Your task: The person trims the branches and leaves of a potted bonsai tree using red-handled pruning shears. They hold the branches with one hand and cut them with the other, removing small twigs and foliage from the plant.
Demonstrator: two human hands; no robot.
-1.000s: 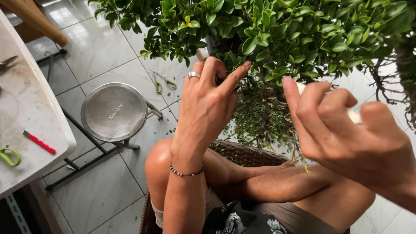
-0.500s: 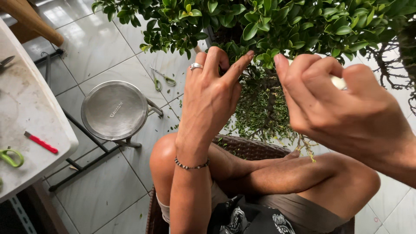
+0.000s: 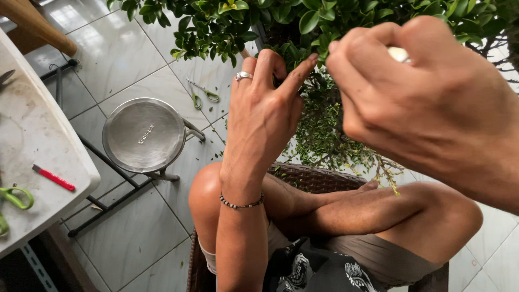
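The person sat cross-legged on a dark wicker seat [image 3: 324, 181], the head camera looking down over both hands into a small-leaved potted shrub [image 3: 232, 21], bonsai-like in habit.

Left hand [image 3: 265, 116]: raised upright, back toward the camera, silver ring on one finger and a beaded bracelet [image 3: 241, 204] at the wrist. The fingers were partly curled, with one stretched up to touch the leaves at the underside of the canopy. Whether it pinched a twig could not be told — the fingertips were turned away from the lens.

Right hand [image 3: 427, 97]: close to the camera, curled into a loose fist around a small pale object [image 3: 399, 53] of which only an end showed above the knuckles. Its kind could not be told. The fingertips met the foliage just beside the left hand's outstretched finger.

Progress, judged from the frame only: the work on the foliage looked to be underway rather than finished. Small green clippings lay scattered on the tiled floor [image 3: 135, 232] below the plant, and both hands were in the canopy. How much of the crown was left to do could not be judged — most of it lay out of view.

Surroundings: a round metal stool [image 3: 144, 135] stood on the tiles to the left, green-handled scissors [image 3: 203, 94] lay on the floor beyond it. A pale desk [image 3: 32, 146] at far left carried a red pen-like tool [image 3: 53, 178] and a green-handled tool [image 3: 15, 197].
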